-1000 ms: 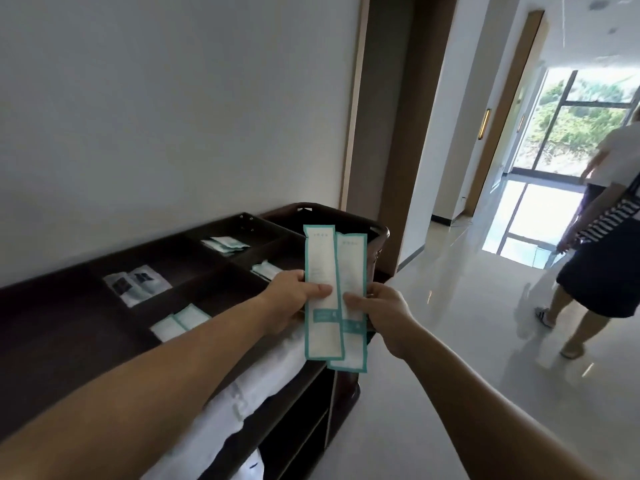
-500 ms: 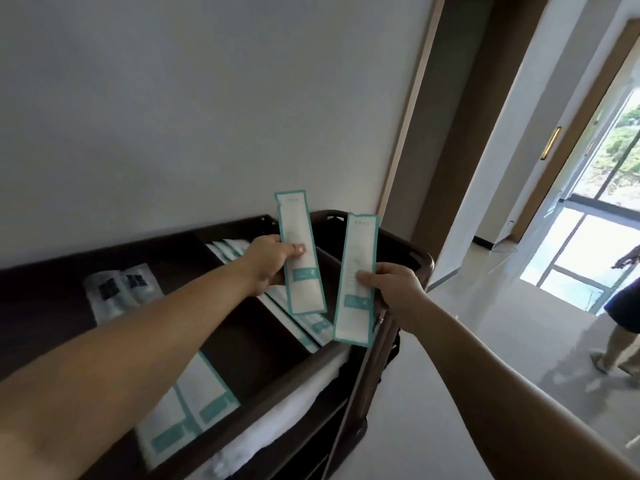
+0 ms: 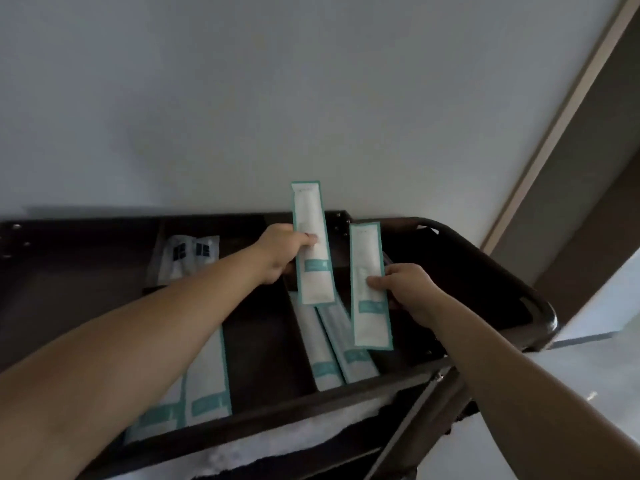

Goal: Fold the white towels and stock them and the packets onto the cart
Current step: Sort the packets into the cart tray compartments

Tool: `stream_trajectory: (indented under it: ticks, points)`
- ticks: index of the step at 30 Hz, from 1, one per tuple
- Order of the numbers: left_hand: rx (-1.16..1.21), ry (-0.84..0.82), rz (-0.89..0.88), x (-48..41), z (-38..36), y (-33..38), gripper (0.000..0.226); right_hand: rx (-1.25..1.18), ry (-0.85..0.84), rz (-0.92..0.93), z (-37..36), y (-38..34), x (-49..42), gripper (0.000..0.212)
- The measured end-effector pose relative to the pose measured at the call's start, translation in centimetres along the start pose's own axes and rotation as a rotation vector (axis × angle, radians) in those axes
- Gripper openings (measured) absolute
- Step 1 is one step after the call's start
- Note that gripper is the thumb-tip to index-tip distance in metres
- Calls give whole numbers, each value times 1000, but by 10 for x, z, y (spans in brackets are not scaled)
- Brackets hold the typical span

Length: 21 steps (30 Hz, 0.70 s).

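Hands are holding packets above the cart (image 3: 512, 292): left hand (image 3: 280, 252) fingers are pinching one packet (image 3: 311, 244), right hand (image 3: 405, 287) fingers are pinching another packet (image 3: 369, 289), over packets lying in the cart's tray.

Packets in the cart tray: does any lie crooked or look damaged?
Slightly: in the cart, the right middle packet lies angled against its left neighbour, unlike the parallel pair further left. No tear or spill shows.

The packets (image 3: 309, 209) are white with teal borders; the cart (image 3: 311, 407) is dark brown, the wall (image 3: 242, 98) grey.
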<state>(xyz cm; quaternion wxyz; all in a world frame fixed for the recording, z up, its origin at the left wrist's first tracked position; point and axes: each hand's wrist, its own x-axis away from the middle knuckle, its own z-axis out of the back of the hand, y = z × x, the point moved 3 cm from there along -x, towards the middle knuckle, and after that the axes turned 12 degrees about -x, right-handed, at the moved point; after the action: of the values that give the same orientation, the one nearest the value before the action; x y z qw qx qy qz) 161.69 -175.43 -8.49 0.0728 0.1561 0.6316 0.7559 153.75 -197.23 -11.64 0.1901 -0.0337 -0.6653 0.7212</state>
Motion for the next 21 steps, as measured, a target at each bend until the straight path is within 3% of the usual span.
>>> stream_trajectory:
  ticks: [3, 8, 12, 17, 21]
  points:
    - [13, 84, 24, 7, -16, 1, 6, 148, -121, -35, 6, 9, -6, 11]
    - [15, 210, 89, 17, -33, -3, 19, 353, -227, -49, 6, 25, -10, 16]
    - [7, 253, 113, 29, -43, -10, 7, 370, -281, -127, 3, 39, -13, 17]
    - [-11, 279, 113, 40, -39, -8, 8, 317, -359, -283, 0, 46, -15, 15]
    - [-41, 263, 95, 40, -32, -2, 13, 428, -360, -254, -1, 45, -14, 18]
